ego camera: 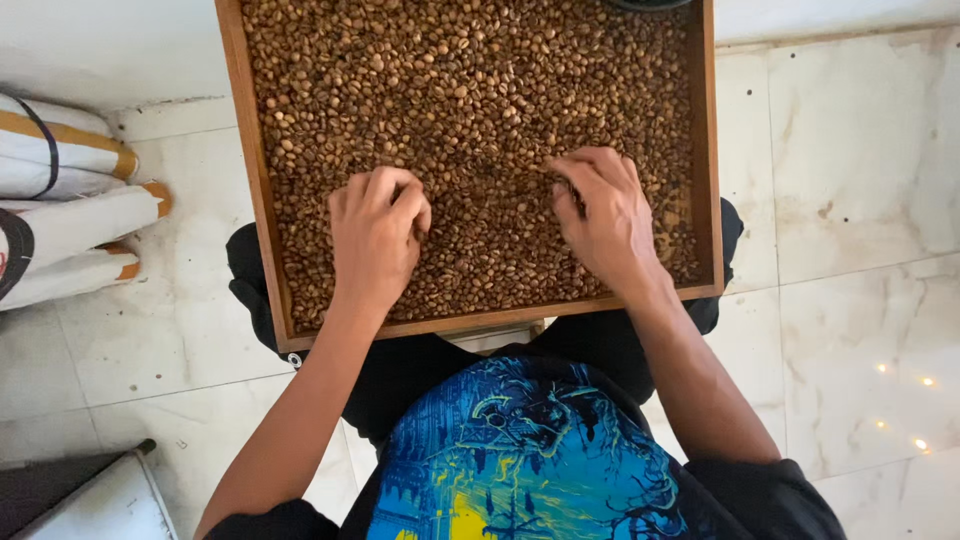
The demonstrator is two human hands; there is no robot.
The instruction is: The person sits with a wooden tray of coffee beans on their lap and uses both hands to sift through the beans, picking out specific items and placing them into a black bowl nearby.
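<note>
Both of your hands rested palm-down on the brown beans (pixel 480 110) filling the wooden tray (pixel 252 170) across your lap. Your left hand (pixel 378 235) had its fingers curled into the beans; your right hand (pixel 605 215) pinched at them, fingertips together.

Qty: 1 wooden tray (pixel 258 190), filled w/ brown beans (pixel 480 110), too many to count. 2 hands on the beans: left hand (pixel 378 240), right hand (pixel 608 222). Approx. 3 white sacks (pixel 60 200) at left, on the tiled floor (pixel 860 180).
</note>
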